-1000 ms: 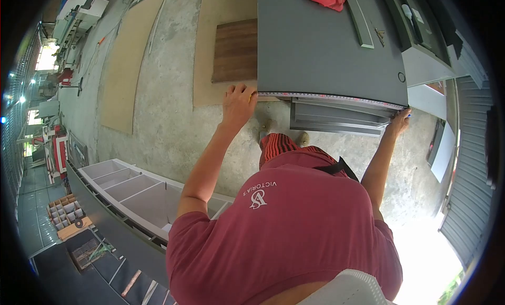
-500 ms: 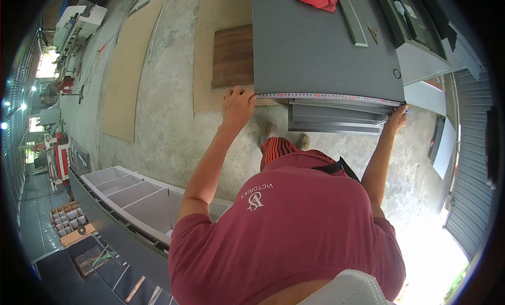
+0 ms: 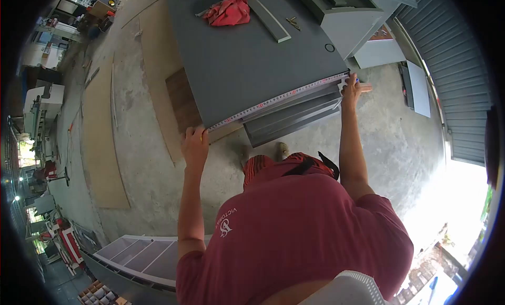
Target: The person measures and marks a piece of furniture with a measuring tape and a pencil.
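Note:
A white tape measure is stretched along the near edge of a large dark grey panel. My left hand is closed on the tape's left end at the panel's near left corner; a small yellow spot shows by the fingers. At the right corner, my right hand is closed round the other end, with a bit of blue at the fingers. Which hand has the tape's case is hidden. Below the panel's near edge sit more grey boards.
On the panel lie a red cloth, a grey strip, several brass-coloured pieces and a black ring. A grey cabinet part stands at right. Brown boards lie on the left; a divided white cabinet is behind me.
The view has turned, so the panel now appears slanted and further left. Both hands keep their hold on the tape at the panel's two corners.

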Tool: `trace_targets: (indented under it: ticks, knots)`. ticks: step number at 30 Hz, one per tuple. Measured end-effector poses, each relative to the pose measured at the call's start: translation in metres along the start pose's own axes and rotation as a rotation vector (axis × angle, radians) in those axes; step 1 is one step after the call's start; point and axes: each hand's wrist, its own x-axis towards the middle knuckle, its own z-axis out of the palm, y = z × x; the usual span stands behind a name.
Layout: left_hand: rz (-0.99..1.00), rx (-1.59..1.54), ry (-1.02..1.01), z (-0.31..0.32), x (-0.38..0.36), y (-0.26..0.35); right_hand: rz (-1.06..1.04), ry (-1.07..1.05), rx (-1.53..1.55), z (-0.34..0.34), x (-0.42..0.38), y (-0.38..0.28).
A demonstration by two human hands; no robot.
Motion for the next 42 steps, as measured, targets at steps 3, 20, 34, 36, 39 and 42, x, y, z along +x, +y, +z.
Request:
trace_targets:
  ticks: [3, 20, 34, 36, 39, 42]
  knots:
    - [0.012, -0.01, 0.012, 0.001, -0.001, -0.001, 0.012, -0.058, 0.03, -0.009, 0.0, -0.005]
    - [0.065, -0.066, 0.141, 0.009, -0.002, -0.005, 0.027, -0.237, -0.156, -0.012, 0.009, -0.008]
    - [-0.099, -0.076, 0.089, 0.009, -0.03, 0.008, 0.383, -0.404, 0.015, -0.035, 0.053, 0.013]
    - [-0.117, -0.056, 0.082, 0.011, -0.035, 0.006, 0.393, -0.378, 0.01, -0.037, 0.056, 0.016]
    - [-0.116, -0.088, 0.059, 0.013, -0.043, 0.011, 0.375, -0.32, -0.036, -0.037, 0.054, 0.011]
    - [-0.128, -0.085, 0.016, 0.012, -0.051, 0.016, 0.361, -0.283, -0.094, -0.036, 0.04, -0.005]
